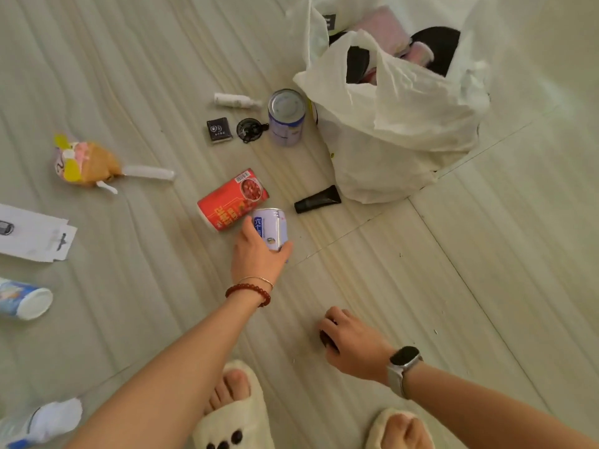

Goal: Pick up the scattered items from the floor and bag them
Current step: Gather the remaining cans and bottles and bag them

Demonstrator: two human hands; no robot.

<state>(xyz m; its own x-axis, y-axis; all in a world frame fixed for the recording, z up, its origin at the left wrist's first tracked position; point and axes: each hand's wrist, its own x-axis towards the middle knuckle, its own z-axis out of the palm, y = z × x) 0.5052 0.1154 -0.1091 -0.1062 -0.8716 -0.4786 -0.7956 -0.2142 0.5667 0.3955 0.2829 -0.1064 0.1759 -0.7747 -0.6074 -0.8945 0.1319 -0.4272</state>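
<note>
My left hand (257, 254) grips a small white-and-blue can (271, 226) just above the floor, beside a red can (231, 199) lying on its side. My right hand (351, 340) is curled round a small dark object (325, 339), mostly hidden by the fingers. The white plastic bag (405, 124) stands open at the upper right with dark and pink items inside. On the floor near it lie a black tube (317, 199), an upright blue-white can (287, 117), a black round lid (249, 130), a black packet (219, 130) and a white bottle (236, 100).
Further left lie a plush toy with a white stick (90, 162), a white paper package (32, 234), a blue-white tube (24, 303) and a white sock (55, 419). My feet in cream slippers (233, 413) stand at the bottom edge.
</note>
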